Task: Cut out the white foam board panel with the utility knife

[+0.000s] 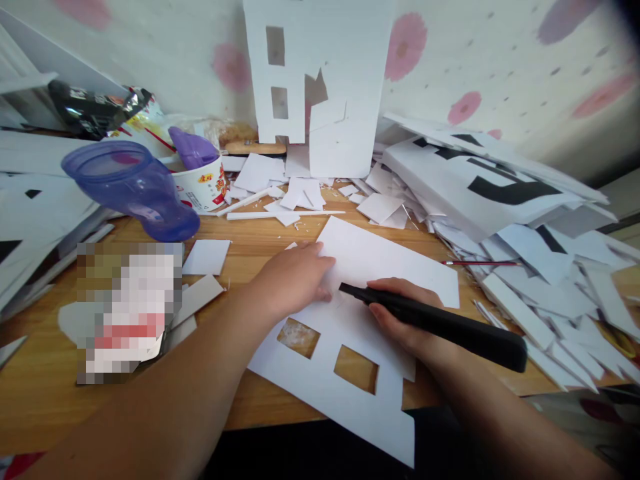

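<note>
left hand (295, 280) flat on white board (380, 267) | right hand (405, 320) grips black knife (440, 323) (blade hidden)

A white sheet (370, 267) lies flat on the bench, running from 6 toward 1 o'clock, with two rectangular holes cut near its 6 o'clock end. A black knife (440, 323) lies across it, tip toward 9.

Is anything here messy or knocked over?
Yes. The purple plastic cup lies tipped on its side at the back left of the wooden desk. White offcuts are scattered behind the white sheet, which the left hand presses and the right hand cuts with a black knife.
</note>
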Available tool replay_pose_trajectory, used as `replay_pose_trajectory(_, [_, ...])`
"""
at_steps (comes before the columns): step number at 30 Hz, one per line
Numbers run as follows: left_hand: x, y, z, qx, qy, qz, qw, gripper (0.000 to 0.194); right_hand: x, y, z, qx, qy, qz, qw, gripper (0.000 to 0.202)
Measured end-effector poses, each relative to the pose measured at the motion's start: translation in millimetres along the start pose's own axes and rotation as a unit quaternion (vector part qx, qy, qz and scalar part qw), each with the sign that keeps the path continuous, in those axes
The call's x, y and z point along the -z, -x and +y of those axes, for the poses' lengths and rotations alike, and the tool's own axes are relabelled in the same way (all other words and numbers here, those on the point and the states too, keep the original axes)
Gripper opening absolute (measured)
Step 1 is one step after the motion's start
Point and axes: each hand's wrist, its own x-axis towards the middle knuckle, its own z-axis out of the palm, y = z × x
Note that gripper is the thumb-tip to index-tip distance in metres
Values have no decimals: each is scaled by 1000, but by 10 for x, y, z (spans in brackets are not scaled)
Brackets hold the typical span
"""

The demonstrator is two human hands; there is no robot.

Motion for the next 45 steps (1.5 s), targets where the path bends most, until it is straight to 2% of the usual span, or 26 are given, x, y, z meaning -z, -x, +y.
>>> replay_pose_trajectory(5, [14,-11,1,-1,5,-9,1000,47,-21,4,25,65,-2,-19,998,28])
replay_pose_trajectory(10, [50,9,50,22,23,-27,999,75,5,-1,35,107,12,-51,993,26])
replay_pose_trajectory(15, [70,-3,75,46,25,-47,998,82,70,26,60,117,29,-72,990,25])
replay_pose_trajectory(20, [92,-16,91,47,13,-62,997,81,134,84,79,126,42,-69,989,25])
replay_pose_trajectory(27, [120,4,121,64,22,-65,996,80,188,94,72,141,47,-99,984,25])
replay_pose_trajectory(40, [77,-11,85,47,6,-63,997,79,321,228,151,168,62,-99,979,29])
replay_pose_trajectory(45, [65,-21,78,61,0,-68,996,80,364,271,158,173,43,-98,979,33])
